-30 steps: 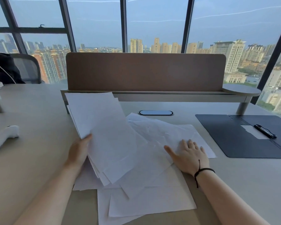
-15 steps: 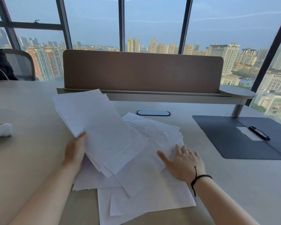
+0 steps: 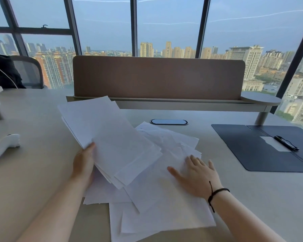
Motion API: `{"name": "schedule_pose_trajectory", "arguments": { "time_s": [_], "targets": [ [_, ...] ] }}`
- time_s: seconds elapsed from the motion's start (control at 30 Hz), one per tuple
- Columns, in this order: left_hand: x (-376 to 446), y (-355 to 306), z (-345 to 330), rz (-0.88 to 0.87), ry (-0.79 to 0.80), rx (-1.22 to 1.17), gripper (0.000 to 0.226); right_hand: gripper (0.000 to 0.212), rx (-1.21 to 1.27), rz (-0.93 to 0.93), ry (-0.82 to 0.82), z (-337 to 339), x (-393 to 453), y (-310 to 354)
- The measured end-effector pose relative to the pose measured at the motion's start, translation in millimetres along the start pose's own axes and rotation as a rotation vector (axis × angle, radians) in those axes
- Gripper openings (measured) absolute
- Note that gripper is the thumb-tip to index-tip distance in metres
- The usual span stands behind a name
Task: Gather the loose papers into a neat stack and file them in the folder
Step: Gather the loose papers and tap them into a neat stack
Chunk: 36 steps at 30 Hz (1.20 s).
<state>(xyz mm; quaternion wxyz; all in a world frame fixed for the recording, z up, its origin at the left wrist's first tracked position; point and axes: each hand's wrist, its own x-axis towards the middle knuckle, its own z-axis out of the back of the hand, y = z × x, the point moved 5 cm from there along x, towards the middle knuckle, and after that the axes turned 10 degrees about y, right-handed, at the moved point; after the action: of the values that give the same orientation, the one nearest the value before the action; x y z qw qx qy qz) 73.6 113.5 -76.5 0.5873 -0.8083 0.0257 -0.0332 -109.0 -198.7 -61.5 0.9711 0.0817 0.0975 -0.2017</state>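
The papers (image 3: 157, 193) lay in two lots on the bench (image 3: 35, 172). A part-gathered sheaf (image 3: 108, 137) was tilted up off the surface, its near left edge in my left hand (image 3: 83, 163); the thumb sat on top near the edge and the other fingers were hidden under the sheets, so I read it as closed on the sheaf without seeing the whole grip. The rest were spread in a loose fan beneath and to the right, corners pointing every way, some wrinkled at the far side. My right hand (image 3: 198, 177) lay flat on that fan, fingers (image 3: 192, 160) splayed and straight, holding nothing, only pressing.

The sheaf looked uneven already, with lower sheets stepping out past the top one. Held by one edge alone, I judged it could sag and let the bottom sheets slide free. Dragging the fan inward under a flat palm risked creasing the top sheet or moving only that one, leaving those beneath where they lay. Two sheets reached toward the near bench edge; a careless sweep could have pushed them off.

The folder (image 3: 248, 147) lay open well to the right, apart from the papers, with a pen (image 3: 285, 143) resting across a pale slip (image 3: 271, 141) inside it. I judged the pen would foul the stack unless it was lifted out first. A white object (image 3: 2, 147) sat far left, clear of the work.
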Motion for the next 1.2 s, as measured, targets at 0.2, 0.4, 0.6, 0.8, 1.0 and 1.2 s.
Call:
{"name": "schedule_pose_trajectory", "arguments": {
  "time_s": [0.2,0.4,0.6,0.8,1.0,1.2],
  "targets": [
    [-1.7,-0.1,-6.3,-0.024,-0.016,-0.128,0.032,0.084,0.023,0.013,-0.223,35.1,18.6,-3.7],
    [-1.5,-3.1,-5.2,-0.033,-0.017,-0.146,0.021,0.098,0.086,-0.029,-0.01,13.0,83.4,-41.7],
    [-4.3,-7.1,-12.6,-0.04,0.034,-0.187,0.024,0.103,-0.038,-0.01,-0.108,14.6,9.4,-11.1],
    [-12.6,-9.6,-13.9,-0.036,0.032,-0.248,0.026,0.094,0.012,0.053,-0.245,15.8,-36.0,2.7],
    [-31.1,-12.9,-21.3,-0.018,0.056,-0.262,0.026,0.105,0.122,-0.014,-0.09,-5.5,4.6,-30.9],
    [-40.2,-13.8,-31.5,0.014,0.076,-0.243,0.031,0.085,0.254,-0.057,-0.203,7.0,2.3,-25.2]
  ]
}}
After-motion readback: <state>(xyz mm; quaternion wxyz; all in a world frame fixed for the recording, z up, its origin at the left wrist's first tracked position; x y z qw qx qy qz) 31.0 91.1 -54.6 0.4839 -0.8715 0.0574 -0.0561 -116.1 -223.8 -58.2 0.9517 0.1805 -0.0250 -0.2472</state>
